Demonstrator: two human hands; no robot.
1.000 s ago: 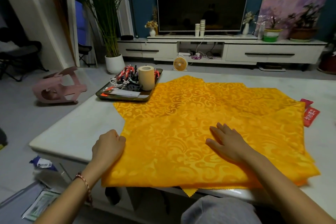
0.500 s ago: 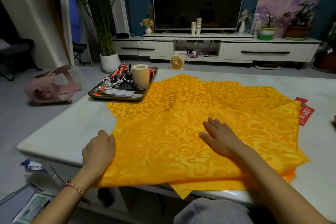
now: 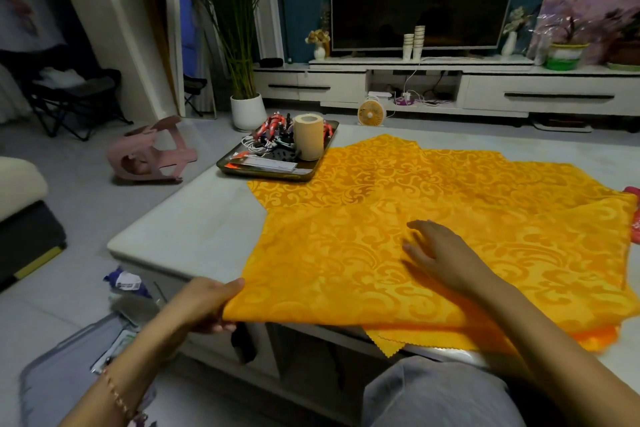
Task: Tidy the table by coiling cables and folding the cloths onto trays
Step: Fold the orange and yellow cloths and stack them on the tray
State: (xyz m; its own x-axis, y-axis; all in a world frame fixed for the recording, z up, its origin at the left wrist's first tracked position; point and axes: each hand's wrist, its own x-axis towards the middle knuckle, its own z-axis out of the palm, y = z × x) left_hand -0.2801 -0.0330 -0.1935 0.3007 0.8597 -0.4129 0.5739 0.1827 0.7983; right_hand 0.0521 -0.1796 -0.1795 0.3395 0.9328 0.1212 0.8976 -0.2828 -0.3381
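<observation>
Several yellow patterned cloths point(image 3: 433, 215) lie overlapping on the pale table point(image 3: 194, 229). My left hand point(image 3: 204, 305) pinches the near left corner of the top cloth at the table's front edge, thumb on top and fingers underneath. My right hand point(image 3: 446, 256) rests flat on the top cloth with fingers straight and spread. A dark tray point(image 3: 313, 170) at the far left of the table holds coiled red and white cables point(image 3: 270, 135), a beige roll point(image 3: 308, 137) and some papers.
A red packet point(image 3: 635, 215) lies at the table's right edge. On the floor to the left are a pink stool point(image 3: 149, 152) on its side, a blue-white packet point(image 3: 124, 282) and a grey box. A white plant pot and a TV cabinet stand behind.
My left hand slid from the cloth's left edge to its near corner and now pinches it off the table's front edge. My right hand stayed flat on the cloth.
</observation>
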